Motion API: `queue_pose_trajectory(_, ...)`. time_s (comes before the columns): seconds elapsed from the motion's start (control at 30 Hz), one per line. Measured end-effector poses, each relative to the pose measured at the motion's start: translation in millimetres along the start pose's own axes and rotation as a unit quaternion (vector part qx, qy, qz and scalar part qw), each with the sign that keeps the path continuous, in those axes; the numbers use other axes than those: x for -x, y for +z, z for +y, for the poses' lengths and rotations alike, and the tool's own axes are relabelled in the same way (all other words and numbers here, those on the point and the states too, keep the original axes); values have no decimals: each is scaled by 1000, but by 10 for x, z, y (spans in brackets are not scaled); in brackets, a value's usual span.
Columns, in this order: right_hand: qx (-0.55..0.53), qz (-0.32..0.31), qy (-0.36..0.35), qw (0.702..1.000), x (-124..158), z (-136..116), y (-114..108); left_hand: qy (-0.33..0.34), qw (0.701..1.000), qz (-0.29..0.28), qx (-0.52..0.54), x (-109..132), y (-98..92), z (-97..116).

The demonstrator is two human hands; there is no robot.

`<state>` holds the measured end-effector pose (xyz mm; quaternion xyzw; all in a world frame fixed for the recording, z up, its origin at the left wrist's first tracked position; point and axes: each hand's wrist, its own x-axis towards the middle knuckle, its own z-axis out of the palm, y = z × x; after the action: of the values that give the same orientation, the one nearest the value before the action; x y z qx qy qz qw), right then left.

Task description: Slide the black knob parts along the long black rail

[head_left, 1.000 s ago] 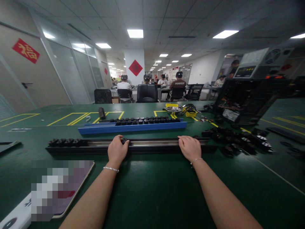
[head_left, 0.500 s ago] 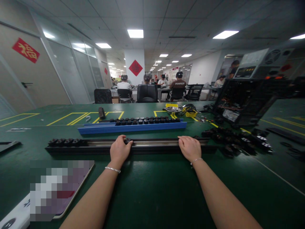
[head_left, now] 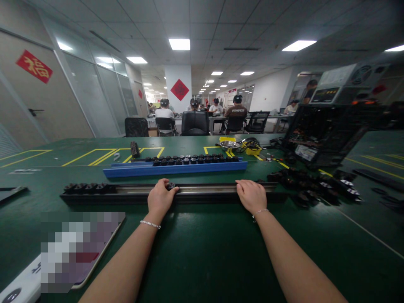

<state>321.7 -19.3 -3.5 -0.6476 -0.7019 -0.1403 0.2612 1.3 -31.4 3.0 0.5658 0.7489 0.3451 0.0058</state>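
Observation:
A long black rail [head_left: 208,197] with a pale channel along its top lies across the table in front of me. My left hand [head_left: 160,197] is closed around a small black part [head_left: 171,185] sitting in the channel; most of that part is hidden by my fingers. Farther right, my right hand [head_left: 252,196] grips the rail, fingers over its far edge and thumb out of sight. Several similar black parts [head_left: 85,188] stand in a row at the rail's left end.
Behind the rail lies a blue rail [head_left: 176,169] topped with rows of black parts. A heap of black parts [head_left: 315,185] is at the right, before an open computer case [head_left: 315,134]. A metal bowl [head_left: 229,145] stands farther back. A phone-like slab [head_left: 94,256] lies front left.
My left hand has shifted slightly right along the rail, the small black part with it. My right hand has stayed in place.

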Motion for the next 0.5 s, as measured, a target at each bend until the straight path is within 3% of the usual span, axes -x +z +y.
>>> queue_pose_trajectory(0.5,-12,-4,4,1000,-4,-6,-14,-5,1000,-17,19,-8,-30,13)
